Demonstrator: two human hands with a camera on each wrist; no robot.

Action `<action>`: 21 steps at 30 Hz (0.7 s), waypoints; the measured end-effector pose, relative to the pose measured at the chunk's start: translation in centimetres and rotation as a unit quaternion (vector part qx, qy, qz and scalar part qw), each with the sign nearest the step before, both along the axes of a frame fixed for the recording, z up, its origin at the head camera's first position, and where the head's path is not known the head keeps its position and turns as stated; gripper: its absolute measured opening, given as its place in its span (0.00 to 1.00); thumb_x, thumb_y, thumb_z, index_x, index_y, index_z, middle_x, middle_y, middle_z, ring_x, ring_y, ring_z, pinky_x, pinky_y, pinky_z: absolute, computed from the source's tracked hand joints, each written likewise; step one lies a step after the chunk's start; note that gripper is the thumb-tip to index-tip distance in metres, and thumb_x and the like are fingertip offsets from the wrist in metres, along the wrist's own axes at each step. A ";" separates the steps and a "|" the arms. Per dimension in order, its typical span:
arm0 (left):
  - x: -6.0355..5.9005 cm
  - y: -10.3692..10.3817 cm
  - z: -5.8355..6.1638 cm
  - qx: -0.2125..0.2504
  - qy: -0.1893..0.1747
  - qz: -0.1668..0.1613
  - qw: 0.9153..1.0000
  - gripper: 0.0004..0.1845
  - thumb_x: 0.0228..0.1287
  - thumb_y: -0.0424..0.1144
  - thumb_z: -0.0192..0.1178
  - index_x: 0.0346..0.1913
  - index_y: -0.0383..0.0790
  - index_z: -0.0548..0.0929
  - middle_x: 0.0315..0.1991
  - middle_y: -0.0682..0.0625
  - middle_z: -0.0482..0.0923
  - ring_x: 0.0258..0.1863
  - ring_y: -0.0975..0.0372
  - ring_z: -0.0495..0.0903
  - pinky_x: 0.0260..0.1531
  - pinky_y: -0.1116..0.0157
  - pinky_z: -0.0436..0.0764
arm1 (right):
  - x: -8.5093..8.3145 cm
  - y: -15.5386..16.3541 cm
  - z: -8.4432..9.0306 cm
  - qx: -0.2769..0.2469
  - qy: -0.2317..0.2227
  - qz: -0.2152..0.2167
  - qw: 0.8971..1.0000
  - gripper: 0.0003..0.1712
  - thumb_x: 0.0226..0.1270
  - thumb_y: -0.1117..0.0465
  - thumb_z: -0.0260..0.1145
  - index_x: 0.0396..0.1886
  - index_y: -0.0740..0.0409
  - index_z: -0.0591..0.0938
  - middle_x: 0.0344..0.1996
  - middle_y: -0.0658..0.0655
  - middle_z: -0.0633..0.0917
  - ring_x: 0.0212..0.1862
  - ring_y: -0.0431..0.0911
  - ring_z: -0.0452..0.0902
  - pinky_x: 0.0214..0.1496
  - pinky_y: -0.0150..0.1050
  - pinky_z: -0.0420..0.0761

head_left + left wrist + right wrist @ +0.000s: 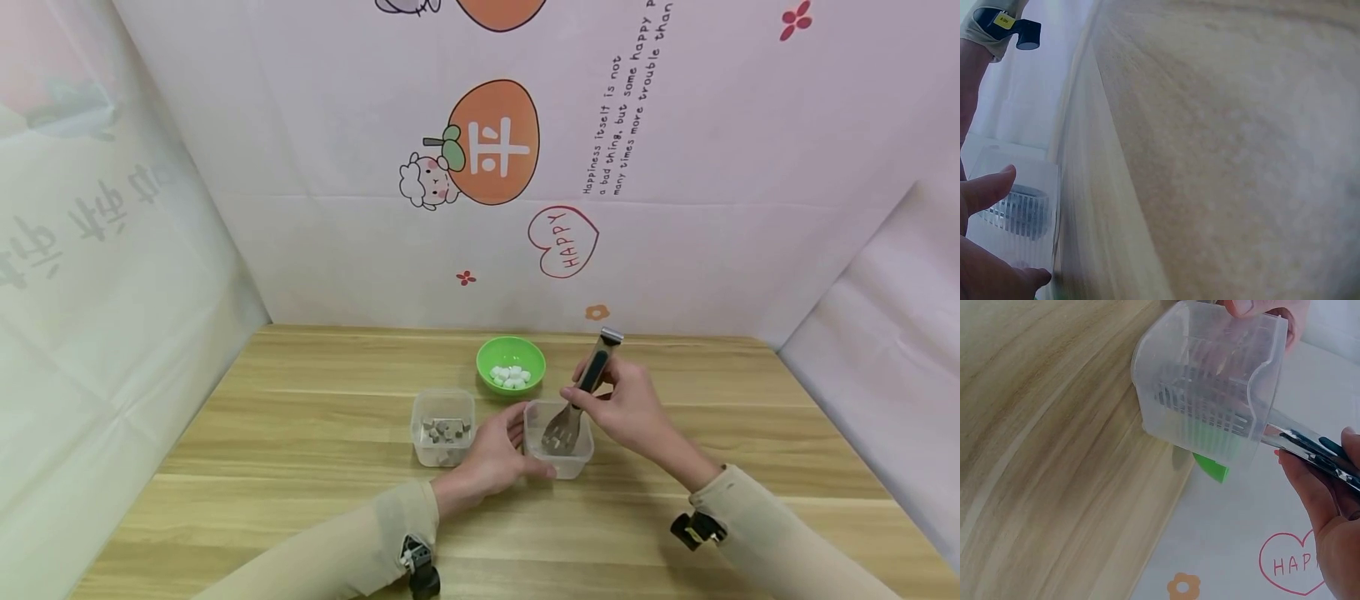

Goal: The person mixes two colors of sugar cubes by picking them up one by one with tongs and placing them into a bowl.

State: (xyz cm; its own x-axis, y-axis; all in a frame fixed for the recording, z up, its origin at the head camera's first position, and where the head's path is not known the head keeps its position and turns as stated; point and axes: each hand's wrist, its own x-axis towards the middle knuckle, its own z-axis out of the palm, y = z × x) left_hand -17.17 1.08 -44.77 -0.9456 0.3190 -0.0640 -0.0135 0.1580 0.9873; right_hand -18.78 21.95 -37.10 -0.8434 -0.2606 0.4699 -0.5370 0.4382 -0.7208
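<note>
My right hand (626, 404) grips a pair of metal kitchen tongs (596, 367) with black handle inserts. Their slotted heads point down inside the right-hand clear plastic container (564, 469). Around that container's left side is my left hand (491, 457), thumb at the front and fingers at the back. In the right wrist view the slotted heads show blurred through the translucent container wall (1166, 419), and the tongs' arms (1297, 447) stick out past the rim. Whatever lies between the heads is hidden.
Left of my left hand stands a second clear container (444, 402) with small greyish cubes (446, 431). Behind the two containers is a green bowl (517, 348) with several white rounded pieces (511, 377). A printed cloth (337, 233) hangs behind the wooden table (300, 467).
</note>
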 end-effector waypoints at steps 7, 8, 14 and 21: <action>0.0 0.0 0.0 0.000 0.001 -0.001 1.000 0.57 0.42 0.25 0.84 0.79 0.35 0.66 0.76 0.42 0.70 0.74 0.48 0.70 0.75 0.56 0.69 | 0.0 0.0 0.0 0.008 -0.005 -0.003 1.000 0.11 0.63 0.69 0.79 0.38 0.60 0.83 0.31 0.51 0.87 0.34 0.45 0.85 0.30 0.37 0.91; 0.1 0.0 0.0 0.000 0.001 -0.001 1.000 0.57 0.42 0.24 0.84 0.79 0.35 0.66 0.75 0.42 0.70 0.74 0.48 0.70 0.75 0.56 0.70 | 0.0 0.1 0.0 0.010 -0.005 -0.004 1.000 0.11 0.63 0.69 0.79 0.37 0.59 0.83 0.31 0.51 0.87 0.33 0.45 0.85 0.29 0.38 0.91; 0.1 0.1 0.0 0.001 0.004 0.003 1.000 0.57 0.41 0.24 0.84 0.78 0.35 0.67 0.74 0.42 0.71 0.73 0.49 0.71 0.74 0.57 0.71 | 0.1 0.3 0.7 0.015 0.001 -0.002 1.000 0.12 0.63 0.70 0.79 0.37 0.57 0.82 0.31 0.51 0.86 0.32 0.45 0.85 0.29 0.39 0.91; 0.0 0.1 0.0 -0.003 -0.002 0.006 1.000 0.56 0.42 0.24 0.84 0.78 0.35 0.67 0.74 0.42 0.71 0.73 0.49 0.71 0.75 0.56 0.70 | -0.1 0.4 2.0 0.010 0.012 -0.003 1.000 0.10 0.63 0.70 0.79 0.36 0.59 0.83 0.30 0.52 0.87 0.31 0.44 0.84 0.26 0.36 0.89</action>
